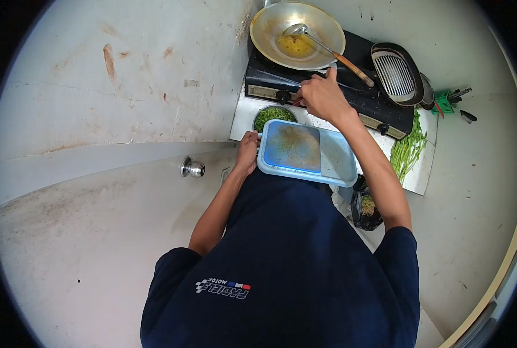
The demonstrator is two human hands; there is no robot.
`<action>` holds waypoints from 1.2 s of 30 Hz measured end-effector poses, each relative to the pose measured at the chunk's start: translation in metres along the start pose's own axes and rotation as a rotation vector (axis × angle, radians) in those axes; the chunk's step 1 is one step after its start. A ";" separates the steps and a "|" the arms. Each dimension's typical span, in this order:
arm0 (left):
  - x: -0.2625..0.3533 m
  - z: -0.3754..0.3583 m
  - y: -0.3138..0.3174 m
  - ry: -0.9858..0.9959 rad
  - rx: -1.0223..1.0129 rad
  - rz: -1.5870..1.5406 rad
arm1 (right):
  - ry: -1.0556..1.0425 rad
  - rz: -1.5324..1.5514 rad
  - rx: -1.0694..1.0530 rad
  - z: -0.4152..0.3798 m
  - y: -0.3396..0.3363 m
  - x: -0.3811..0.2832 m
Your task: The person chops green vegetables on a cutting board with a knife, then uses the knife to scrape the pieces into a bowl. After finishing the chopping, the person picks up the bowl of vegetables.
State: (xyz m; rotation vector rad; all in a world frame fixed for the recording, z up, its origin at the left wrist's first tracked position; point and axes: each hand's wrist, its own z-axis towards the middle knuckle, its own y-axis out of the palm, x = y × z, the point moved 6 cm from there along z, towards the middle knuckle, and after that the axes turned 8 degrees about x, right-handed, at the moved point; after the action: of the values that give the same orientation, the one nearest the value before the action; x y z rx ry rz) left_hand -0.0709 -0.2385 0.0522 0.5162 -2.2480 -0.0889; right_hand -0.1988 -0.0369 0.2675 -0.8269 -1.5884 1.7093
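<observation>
My left hand (248, 152) is closed on the left end of a light blue tray (338, 155), which is held level at my waist. On the tray lies a blue cutting board (292, 146) with brownish-green stains. A bowl of chopped greens (274, 118) stands just beyond the tray. My right hand (324, 95) is over the front of the black stove, its fingers curled near a small reddish thing too small to make out. Above it on the stove sits a large wok (264, 29) with yellowish liquid and a wooden-handled ladle (354, 69) in it.
A ridged grill pan (395, 75) sits on the stove's right side. Leafy green stalks (408, 152) lie on the counter beside a green utensil basket (442, 101). A black plastic bag (365, 214) is below the counter. On the left is a door knob (193, 168).
</observation>
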 end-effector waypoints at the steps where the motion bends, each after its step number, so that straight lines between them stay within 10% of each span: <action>1: -0.002 0.001 -0.002 -0.002 -0.004 0.002 | 0.006 0.006 -0.006 -0.001 -0.001 0.001; 36: -0.003 -0.009 0.015 -0.091 -0.059 0.040 | 0.051 0.132 -0.071 -0.024 0.001 0.019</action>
State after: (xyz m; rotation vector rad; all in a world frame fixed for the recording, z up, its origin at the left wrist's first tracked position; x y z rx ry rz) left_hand -0.0675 -0.2229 0.0591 0.4437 -2.3360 -0.1615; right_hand -0.1903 -0.0072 0.2643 -1.0234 -1.5985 1.7167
